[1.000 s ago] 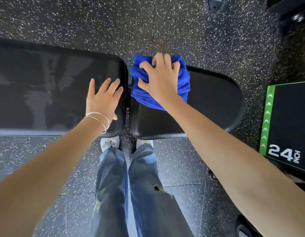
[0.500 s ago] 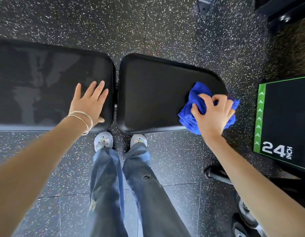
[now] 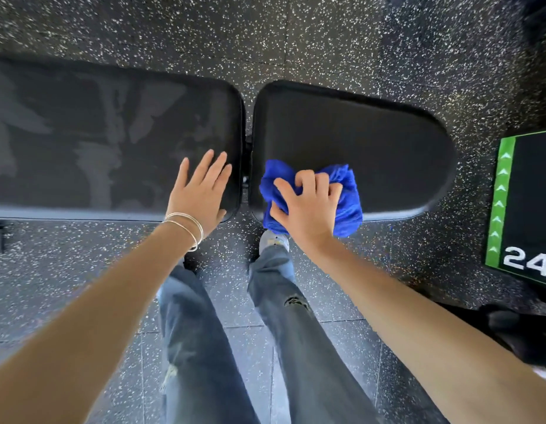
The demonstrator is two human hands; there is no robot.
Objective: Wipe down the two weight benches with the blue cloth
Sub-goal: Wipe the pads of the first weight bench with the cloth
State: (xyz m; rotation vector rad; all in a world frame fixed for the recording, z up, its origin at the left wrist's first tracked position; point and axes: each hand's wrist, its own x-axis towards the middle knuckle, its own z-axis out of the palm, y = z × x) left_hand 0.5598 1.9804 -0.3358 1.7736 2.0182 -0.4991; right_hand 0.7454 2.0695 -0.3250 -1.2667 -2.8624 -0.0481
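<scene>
Now wiping near edge of rt bench pad (image 3: 351,142), blue cloth (image 3: 345,206) bunched up under right hand (image 3: 308,209). Fingers curled, clenched into the cloth, thumb out to the left; cloth sits at pad's near-left corner, part hanging over the front edge. Left hand (image 3: 201,194) flat on the near-right corner of the long left bench pad (image 3: 97,139), fingers spread & straight, palm down, gripping nothing. Thin silver bangles (image 3: 189,228) at the left wrist.

Both pads black, set end to end w/ a narrow gap betw. them; dark hinge hardware just visible in the gap. Left surface shows pale streaks & patches across it; rt surface looks even, matte, rounded at its far-right end. Can't tell wet from dry on either.

Below: legs in faded blue jeans (image 3: 204,347), small rip on the right knee, one light shoe (image 3: 273,240) peeking out just under the cloth. Black speckled rubber floor (image 3: 326,41) all around. At right edge, black box w/ green arrow strip (image 3: 504,203) & white "24" print, well apart from the bench. Dark objects at lower right, too blurred to ID.
</scene>
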